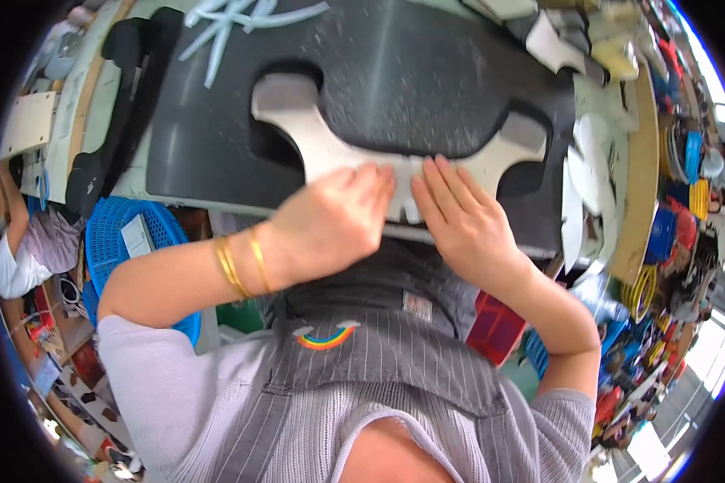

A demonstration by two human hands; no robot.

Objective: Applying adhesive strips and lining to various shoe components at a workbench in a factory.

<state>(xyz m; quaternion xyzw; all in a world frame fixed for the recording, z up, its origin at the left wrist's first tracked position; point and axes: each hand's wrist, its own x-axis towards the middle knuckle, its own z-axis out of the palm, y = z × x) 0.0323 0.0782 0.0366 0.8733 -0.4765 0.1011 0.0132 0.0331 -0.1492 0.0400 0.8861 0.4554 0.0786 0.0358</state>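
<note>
Work in hand: a pale, curved piece [330, 149] with two flared ends lies on a black board [209, 145]. Its narrow middle sits close to the board's near edge; its ends spread toward the far left and far right corners. A short whitish strip [403, 185] crosses the middle, running from far to near between the worker's hands.

Left hand [342, 211]: fingers bent and drawn together, tips down at the strip's left side. From where I stand I cannot tell whether they pinch the strip or only press; the thumb is hidden.

Right hand [467, 229]: fingers nearly straight and side by side, laid flat with the tips just beside the strip's right side. They clamp nothing that I can see.

Assessment: the step appears to be pressing the strip down flat. To be done well, the right hand should bear steadily, so that the curved piece does not slide toward the near edge, while the left works along the strip from its middle outward. Both sides of the strip deserve equal pressure; a lifted corner or crease would be the likely fault.

Surroundings: loose pale strips [246, 18] lie at the far left corner, clear of the hands; white cut pieces [586, 173] lie beyond the right edge.
</note>
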